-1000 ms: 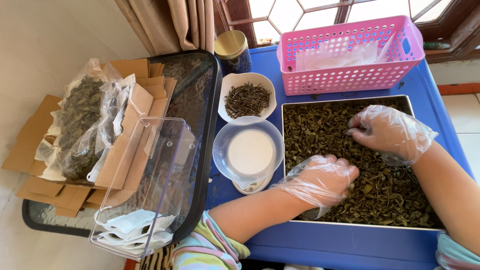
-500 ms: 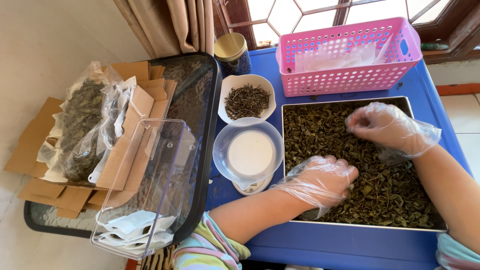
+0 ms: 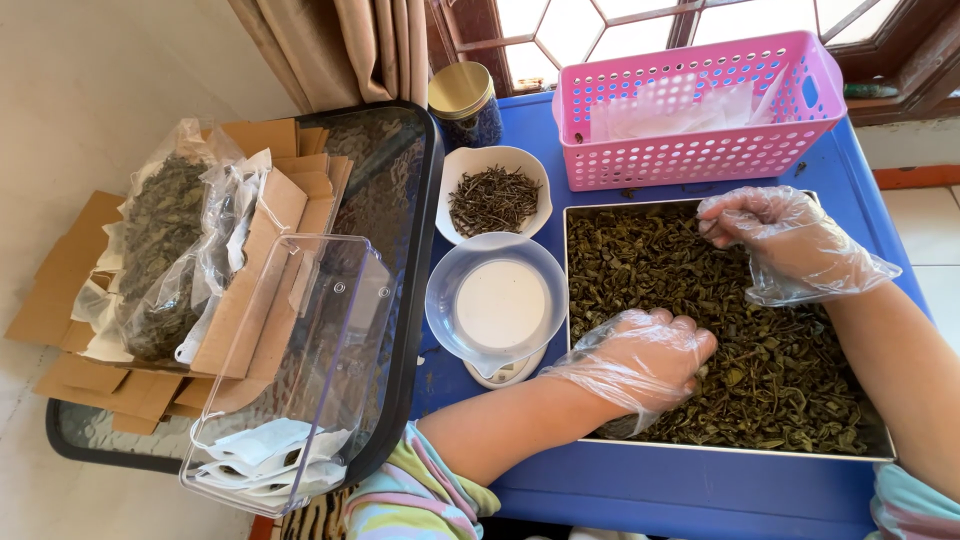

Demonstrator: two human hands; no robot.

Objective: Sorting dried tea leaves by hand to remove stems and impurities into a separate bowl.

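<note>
1. Since a second ago the right hand (image 3: 775, 240) has lifted off the leaves (image 3: 700, 330) and drawn toward the tray's (image 3: 690, 447) far right corner; the left hand (image 3: 645, 360) has not shifted.
2. The leaves lie directly beneath the right fingertips (image 3: 712, 228), just apart from them; the left hand is nearer, touching.
3. Right fingers are curled, pinched together; whether they hold leaves I cannot tell.
4. Left fingers are bent, pressed into the leaves, seemingly gathering some.
5. The bowl (image 3: 497, 303) sits just left of the left fingers.
</note>
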